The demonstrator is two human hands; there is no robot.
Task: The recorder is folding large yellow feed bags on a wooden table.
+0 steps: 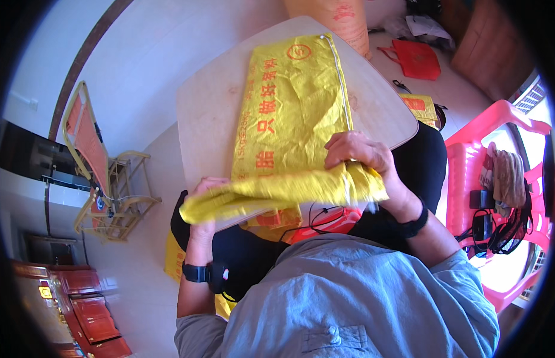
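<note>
A yellow woven plastic sack (300, 103) with red printing lies lengthwise on a pale tabletop (206, 112). Along its right side runs a white stitched seam. The near end is lifted and folded over, slightly blurred, past the table's front edge. My right hand (362, 152) grips the fold near its right corner, fingers on top. At the left corner, my left hand (208, 188) holds the sack's near end; the fold hides part of that hand. Each wrist wears a dark band.
A pink plastic chair (467, 179) holding a brown cloth (507, 179) and cables is at the right. A folding lounge chair (92, 143) stands left. Behind the table are a large orange sack (355, 27) and a red bag (414, 60). More yellow sacks (282, 217) lie below the table.
</note>
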